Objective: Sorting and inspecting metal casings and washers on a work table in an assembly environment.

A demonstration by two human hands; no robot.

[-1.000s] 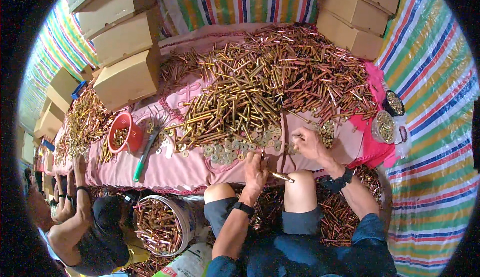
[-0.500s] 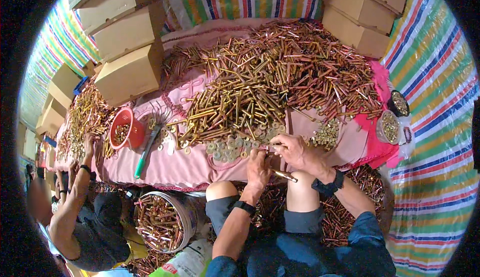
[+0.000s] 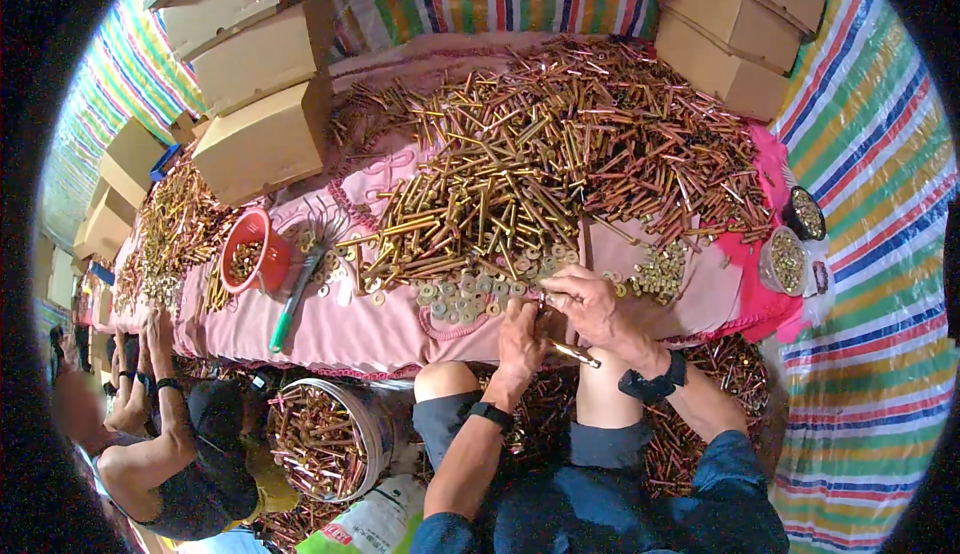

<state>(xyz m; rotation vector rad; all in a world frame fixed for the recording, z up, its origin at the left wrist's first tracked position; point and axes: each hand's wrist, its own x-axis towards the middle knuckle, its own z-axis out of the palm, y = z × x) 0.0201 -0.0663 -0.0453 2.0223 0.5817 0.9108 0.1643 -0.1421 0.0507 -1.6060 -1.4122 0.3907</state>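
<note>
My left hand [image 3: 521, 340] is closed around a brassy anchor bolt [image 3: 576, 354], whose sleeved end sticks out toward the lower right over my knee. Close beside it, my right hand [image 3: 583, 304] pinches at the bolt's other end; whether a nut or a washer is between those fingertips is hidden. Loose flat washers [image 3: 462, 300] lie on the pink cloth [image 3: 330, 336] just left of and beyond my hands. Small brass nuts [image 3: 662, 272] are heaped to the right. Farther back spreads a large pile of anchor bolts [image 3: 490, 199].
A red plastic basket [image 3: 262, 254] and a green-handled hand rake [image 3: 290, 309] are on the left. Cups of small parts [image 3: 785, 262] stand at the right edge. Cardboard boxes [image 3: 262, 144] are stacked at both back corners. A bolt-filled bucket [image 3: 370, 434] stands below, near a co-worker [image 3: 180, 454].
My hands keep almost the same place, the right fingers shifting slightly at the bolt's end. The view has moved a little. The co-worker's hands have drawn back toward the near table edge.
</note>
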